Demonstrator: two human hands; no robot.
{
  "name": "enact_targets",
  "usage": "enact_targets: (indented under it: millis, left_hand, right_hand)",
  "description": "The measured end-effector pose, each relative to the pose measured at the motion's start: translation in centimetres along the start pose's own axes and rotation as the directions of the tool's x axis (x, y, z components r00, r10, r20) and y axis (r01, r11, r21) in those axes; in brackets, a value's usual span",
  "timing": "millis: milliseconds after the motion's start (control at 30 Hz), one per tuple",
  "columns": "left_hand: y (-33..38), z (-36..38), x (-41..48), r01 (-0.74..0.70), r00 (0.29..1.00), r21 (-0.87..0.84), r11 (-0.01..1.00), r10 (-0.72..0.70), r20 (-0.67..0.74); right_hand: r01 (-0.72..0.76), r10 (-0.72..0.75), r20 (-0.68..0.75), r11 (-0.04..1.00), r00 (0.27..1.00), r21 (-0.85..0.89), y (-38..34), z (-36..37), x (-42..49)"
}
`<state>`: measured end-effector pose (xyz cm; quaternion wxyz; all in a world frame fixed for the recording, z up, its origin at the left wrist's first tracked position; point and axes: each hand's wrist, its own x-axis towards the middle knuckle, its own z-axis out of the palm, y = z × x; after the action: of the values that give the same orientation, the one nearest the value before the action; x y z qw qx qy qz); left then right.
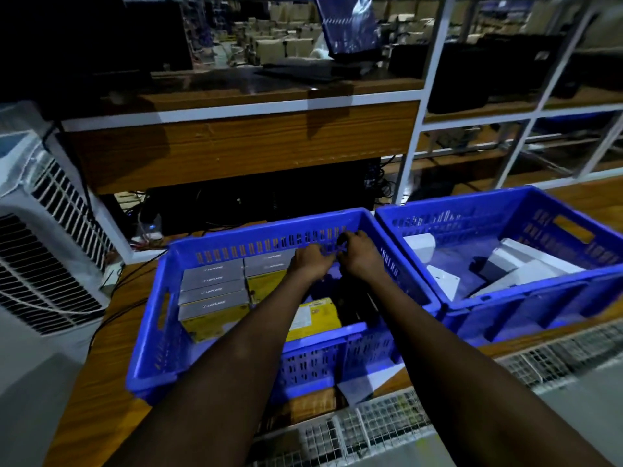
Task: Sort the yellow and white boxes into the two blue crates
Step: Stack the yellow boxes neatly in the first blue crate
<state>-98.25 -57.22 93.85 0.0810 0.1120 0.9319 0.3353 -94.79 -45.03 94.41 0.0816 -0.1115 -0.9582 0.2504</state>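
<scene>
Left hand (312, 262), right hand (359, 254) together inside left crate (236, 230), at far wall; hold unclear.

The blue crate (148, 338) by the white cooler (43, 264) has yellow boxes (212, 323) with grey tops; the farther blue crate (505, 294) has white boxes (526, 261).

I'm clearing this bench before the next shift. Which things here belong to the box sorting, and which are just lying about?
Job in hand: left blue crate, with yellow boxes; right blue crate, with white boxes; left hand and right hand, both inside the left crate.

Lying about: air cooler, monitor, keyboard, cables, wire mesh.
</scene>
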Motion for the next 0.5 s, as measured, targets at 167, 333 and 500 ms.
enact_targets:
  millis: [167, 333, 500]
  left_hand:
    - [2.6, 2.1, -0.4, 0.157, 0.968, -0.080, 0.984, -0.137, 0.209]
    - [3.3, 3.1, -0.9, 0.169, 0.963, -0.050, 0.984, -0.155, 0.218]
    - [3.3, 3.7, -1.3, 0.195, 0.966, -0.078, 0.978, -0.178, 0.186]
  right_hand:
    - [-0.098, 0.098, 0.083, 0.995, 0.992, -0.004, 1.9, -1.1, -1.5]
    - [-0.104, 0.106, 0.088, 0.994, 0.990, -0.033, 3.5, -1.0, -2.5]
    - [-0.120, 0.127, 0.119, 0.991, 0.985, -0.063, 3.7, -1.1, -2.9]
